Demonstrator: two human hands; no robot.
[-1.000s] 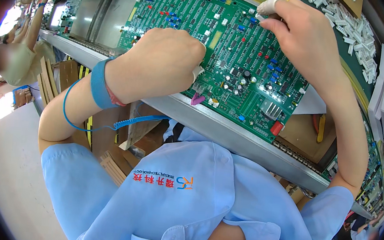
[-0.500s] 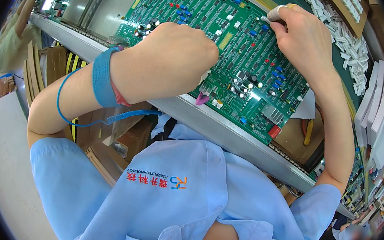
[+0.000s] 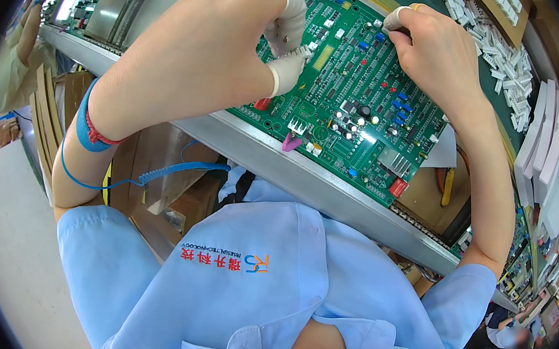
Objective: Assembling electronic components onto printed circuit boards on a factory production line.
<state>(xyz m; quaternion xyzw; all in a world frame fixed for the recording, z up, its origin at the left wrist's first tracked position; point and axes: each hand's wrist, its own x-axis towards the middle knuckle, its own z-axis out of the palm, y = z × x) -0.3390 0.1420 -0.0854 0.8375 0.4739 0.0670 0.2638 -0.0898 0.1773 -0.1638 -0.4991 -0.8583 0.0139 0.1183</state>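
Observation:
A large green circuit board lies tilted across the rails, crowded with blue, red, white and black parts. Over its left half is my left hand, with white finger cots on its fingers. Thumb and finger close on a small white connector just above the board. At the far right edge of the board, my right hand has its thumb and finger pressed together, also in cots; whatever is between them is hidden. A blue wrist strap with a coiled cord circles my left wrist.
Loose white connectors are heaped beyond the board at right. Below them stand white slabs. Yellow-handled pliers lie near the board's right corner. A metal rail runs along the near side. Another person is at far left.
My left hand has moved left and turned, uncovering its fingers and the white connector. My right hand has stayed almost in place, and the board has shifted slightly left.

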